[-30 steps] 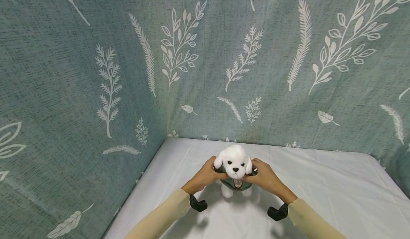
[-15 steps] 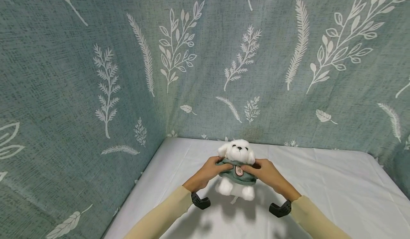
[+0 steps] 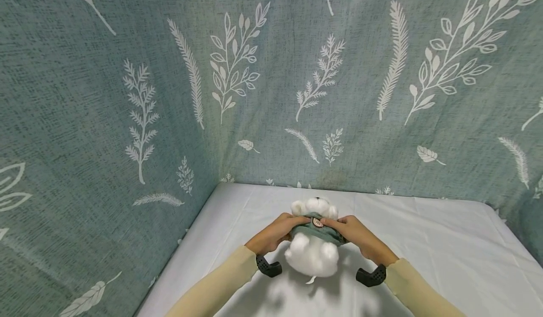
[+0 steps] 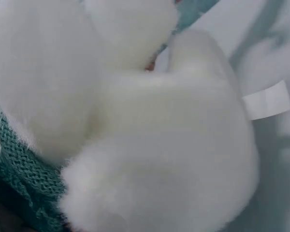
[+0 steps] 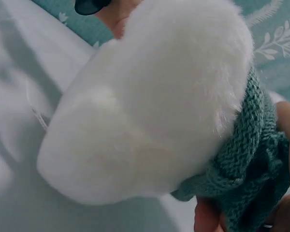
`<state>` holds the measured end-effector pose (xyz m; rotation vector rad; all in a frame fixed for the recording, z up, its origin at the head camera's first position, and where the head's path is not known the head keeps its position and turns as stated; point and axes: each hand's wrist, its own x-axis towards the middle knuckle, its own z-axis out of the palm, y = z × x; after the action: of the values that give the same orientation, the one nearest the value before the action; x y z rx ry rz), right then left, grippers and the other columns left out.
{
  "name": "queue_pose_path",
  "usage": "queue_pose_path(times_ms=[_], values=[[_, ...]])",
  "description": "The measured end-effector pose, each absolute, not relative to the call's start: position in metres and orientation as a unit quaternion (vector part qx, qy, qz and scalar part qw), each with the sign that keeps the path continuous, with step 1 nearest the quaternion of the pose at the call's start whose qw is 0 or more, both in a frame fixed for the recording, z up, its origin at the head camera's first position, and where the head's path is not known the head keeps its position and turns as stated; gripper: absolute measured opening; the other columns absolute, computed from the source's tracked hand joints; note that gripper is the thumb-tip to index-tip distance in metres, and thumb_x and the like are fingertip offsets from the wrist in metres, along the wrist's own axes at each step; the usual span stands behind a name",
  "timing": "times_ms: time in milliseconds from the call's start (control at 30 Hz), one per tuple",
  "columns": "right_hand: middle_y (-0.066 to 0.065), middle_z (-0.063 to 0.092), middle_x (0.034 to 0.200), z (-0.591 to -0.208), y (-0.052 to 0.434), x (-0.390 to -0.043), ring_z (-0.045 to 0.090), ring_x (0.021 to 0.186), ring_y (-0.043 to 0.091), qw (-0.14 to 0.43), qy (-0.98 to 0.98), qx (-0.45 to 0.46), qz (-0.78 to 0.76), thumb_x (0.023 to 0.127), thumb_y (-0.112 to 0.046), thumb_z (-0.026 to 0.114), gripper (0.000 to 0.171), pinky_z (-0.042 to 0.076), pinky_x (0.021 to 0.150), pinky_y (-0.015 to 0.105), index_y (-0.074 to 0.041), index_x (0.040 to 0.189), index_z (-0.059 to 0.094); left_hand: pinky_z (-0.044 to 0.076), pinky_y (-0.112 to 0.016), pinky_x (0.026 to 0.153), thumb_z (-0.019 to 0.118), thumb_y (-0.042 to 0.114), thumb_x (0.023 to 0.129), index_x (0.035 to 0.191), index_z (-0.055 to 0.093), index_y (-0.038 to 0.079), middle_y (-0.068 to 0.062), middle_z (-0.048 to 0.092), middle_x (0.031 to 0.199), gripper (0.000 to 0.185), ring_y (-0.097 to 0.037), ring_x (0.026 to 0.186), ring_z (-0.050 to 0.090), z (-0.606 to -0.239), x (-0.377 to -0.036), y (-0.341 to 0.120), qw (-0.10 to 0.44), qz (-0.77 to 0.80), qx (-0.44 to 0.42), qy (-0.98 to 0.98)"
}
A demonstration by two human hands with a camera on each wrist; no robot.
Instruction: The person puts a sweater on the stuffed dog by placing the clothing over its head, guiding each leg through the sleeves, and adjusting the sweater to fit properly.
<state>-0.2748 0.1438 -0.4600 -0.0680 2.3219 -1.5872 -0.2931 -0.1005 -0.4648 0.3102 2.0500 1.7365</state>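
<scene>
While the white plush dog [image 3: 311, 260] lies tipped back at about five o'clock from the centre of the head view, you grasp it from both sides by its green knit garment [image 3: 316, 233]. Your left hand [image 3: 275, 232] grips at ten o'clock of its body, your right hand [image 3: 356, 234] at two. Both thumbs lie across the front, close to the round-ended badge [image 3: 317, 222], nearly closing on each other. In the right wrist view, your right fingers [image 5: 207, 215] curl beneath the garment; how your left fingers lie behind is mostly hidden. The dog's nose points to twelve, its white tag [image 3: 311, 279] to six, over the white sheet [image 3: 432, 246].
</scene>
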Motion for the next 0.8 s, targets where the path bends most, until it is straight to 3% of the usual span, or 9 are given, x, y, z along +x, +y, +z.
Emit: queue_pose_path(times_ms=[267, 400, 533, 667, 800], values=[[0.002, 0.065, 0.078, -0.466, 0.142, -0.279, 0.061, 0.077, 0.018, 0.176, 0.806, 0.001, -0.565, 0.09, -0.064, 0.067, 0.055, 0.054, 0.078, 0.04, -0.011, 0.077, 0.066, 0.059, -0.036, 0.076, 0.071, 0.048, 0.092, 0.108, 0.077, 0.006, -0.009, 0.075, 0.102, 0.045, -0.021, 0.089, 0.072, -0.471, -0.295, -0.098, 0.233, 0.634, 0.069, 0.734], [0.003, 0.07, 0.083, -0.47, 0.141, -0.28, 0.065, 0.082, 0.019, 0.178, 0.803, 0.005, -0.569, 0.09, -0.066, 0.066, 0.058, 0.055, 0.08, 0.041, -0.009, 0.079, 0.07, 0.057, -0.038, 0.079, 0.069, 0.047, 0.094, 0.116, 0.074, 0.007, -0.01, 0.072, 0.109, 0.045, -0.023, 0.094, 0.07, -0.475, -0.297, -0.097, 0.243, 0.639, 0.06, 0.728], [0.005, 0.073, 0.09, -0.475, 0.141, -0.28, 0.066, 0.083, 0.021, 0.179, 0.805, 0.01, -0.566, 0.092, -0.066, 0.063, 0.06, 0.056, 0.078, 0.04, -0.007, 0.086, 0.074, 0.053, -0.042, 0.091, 0.065, 0.044, 0.098, 0.125, 0.068, 0.007, -0.011, 0.067, 0.121, 0.046, -0.025, 0.108, 0.066, -0.481, -0.299, -0.097, 0.266, 0.658, 0.059, 0.702], [0.006, 0.07, 0.084, -0.48, 0.139, -0.281, 0.063, 0.076, 0.022, 0.177, 0.806, 0.016, -0.565, 0.092, -0.066, 0.063, 0.059, 0.054, 0.074, 0.039, -0.008, 0.083, 0.073, 0.048, -0.045, 0.101, 0.06, 0.042, 0.102, 0.133, 0.063, 0.006, -0.01, 0.063, 0.13, 0.047, -0.026, 0.118, 0.061, -0.489, -0.3, -0.098, 0.285, 0.673, 0.064, 0.679], [0.007, 0.069, 0.081, -0.485, 0.138, -0.283, 0.062, 0.072, 0.022, 0.172, 0.808, 0.017, -0.563, 0.094, -0.065, 0.061, 0.06, 0.053, 0.071, 0.038, -0.008, 0.084, 0.074, 0.048, -0.044, 0.102, 0.059, 0.044, 0.102, 0.134, 0.063, 0.007, -0.008, 0.063, 0.131, 0.049, -0.024, 0.12, 0.06, -0.493, -0.302, -0.1, 0.285, 0.667, 0.065, 0.685]])
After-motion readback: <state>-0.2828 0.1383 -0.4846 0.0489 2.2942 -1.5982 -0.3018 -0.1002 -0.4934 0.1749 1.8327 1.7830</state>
